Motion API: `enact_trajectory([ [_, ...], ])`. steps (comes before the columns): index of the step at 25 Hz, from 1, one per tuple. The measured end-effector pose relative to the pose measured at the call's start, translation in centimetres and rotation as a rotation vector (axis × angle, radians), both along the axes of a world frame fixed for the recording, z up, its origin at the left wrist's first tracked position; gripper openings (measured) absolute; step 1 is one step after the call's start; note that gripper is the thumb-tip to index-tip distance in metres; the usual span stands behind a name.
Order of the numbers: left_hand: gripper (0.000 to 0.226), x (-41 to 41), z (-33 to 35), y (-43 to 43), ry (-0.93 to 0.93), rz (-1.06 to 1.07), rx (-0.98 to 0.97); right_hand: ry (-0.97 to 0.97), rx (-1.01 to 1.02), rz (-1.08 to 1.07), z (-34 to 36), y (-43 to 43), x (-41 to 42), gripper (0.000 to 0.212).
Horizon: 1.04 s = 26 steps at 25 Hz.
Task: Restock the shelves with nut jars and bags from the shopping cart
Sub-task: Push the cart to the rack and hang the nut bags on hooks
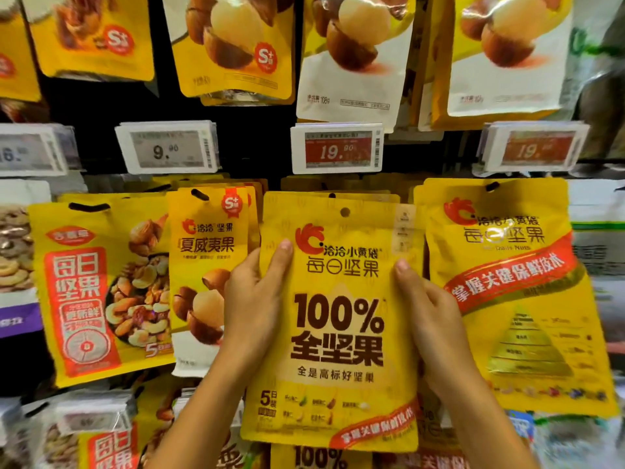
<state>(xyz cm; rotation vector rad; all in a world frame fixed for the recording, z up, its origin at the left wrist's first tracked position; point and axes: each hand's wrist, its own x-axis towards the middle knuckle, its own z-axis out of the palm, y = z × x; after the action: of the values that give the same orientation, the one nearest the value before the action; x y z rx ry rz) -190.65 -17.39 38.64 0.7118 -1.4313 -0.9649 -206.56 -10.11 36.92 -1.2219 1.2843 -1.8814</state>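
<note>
A yellow nut bag [338, 333] is held upright at the middle of the display, in front of other yellow bags in the lower row and directly below a red price tag [338, 151] reading 19.90. The left hand [252, 299] grasps the bag's left edge and the right hand [429, 309] grasps its right edge, each with the thumb on the printed front and the other fingers hidden behind. A macadamia bag [206, 272] hangs just to the left and a larger yellow bag [514, 299] just to the right.
</note>
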Motion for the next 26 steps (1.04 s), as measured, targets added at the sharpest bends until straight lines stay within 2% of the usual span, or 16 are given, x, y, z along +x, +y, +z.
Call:
enact_trajectory([
  [4,0.029,0.3,0.5,-1.0,0.021,0.044,0.051,0.022,0.047,-0.048,1.2,-1.7,-0.1,0.036],
  [13,0.034,0.2,1.1,-2.3,0.033,0.122,0.112,0.034,0.041,-0.073,1.8,-3.8,-0.1,0.035],
  [20,0.044,-1.3,1.4,-3.4,-0.04,0.245,0.08,0.022,0.08,-0.103,2.2,-5.0,-1.0,0.044],
  [26,0.037,-2.0,-0.8,-3.0,-0.078,0.329,-0.018,0.145,0.087,-0.153,0.9,-5.0,-0.9,0.039],
])
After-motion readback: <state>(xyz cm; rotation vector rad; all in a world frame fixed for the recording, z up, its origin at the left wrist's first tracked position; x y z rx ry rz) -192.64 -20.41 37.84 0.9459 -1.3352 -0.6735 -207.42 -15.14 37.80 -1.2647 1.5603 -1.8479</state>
